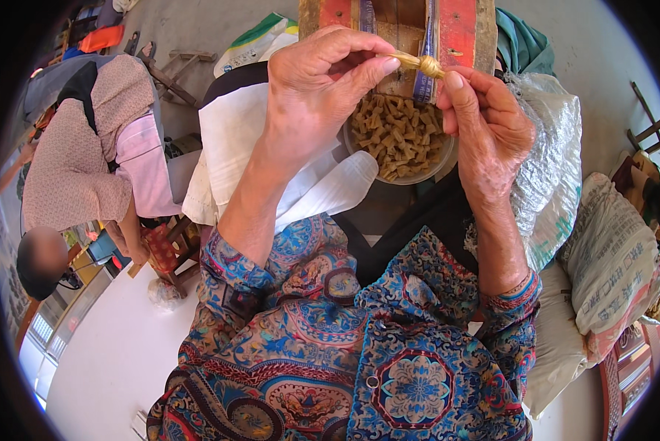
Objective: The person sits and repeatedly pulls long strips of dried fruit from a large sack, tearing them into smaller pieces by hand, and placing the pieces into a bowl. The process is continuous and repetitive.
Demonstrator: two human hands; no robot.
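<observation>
Pinches a tan strip (409, 60) with left fingers (381, 67) and right fingers (456, 81) on either side of its knot (430, 67), seemingly to steady it, near a bowl (447, 156) of small tan pieces (396, 136).

Seemingly free room between strip (431, 67) and bowl (442, 167)

Grey floor (602, 110), wooden stool (194, 55) at upper left; bright window (40, 338) at lower left
</observation>
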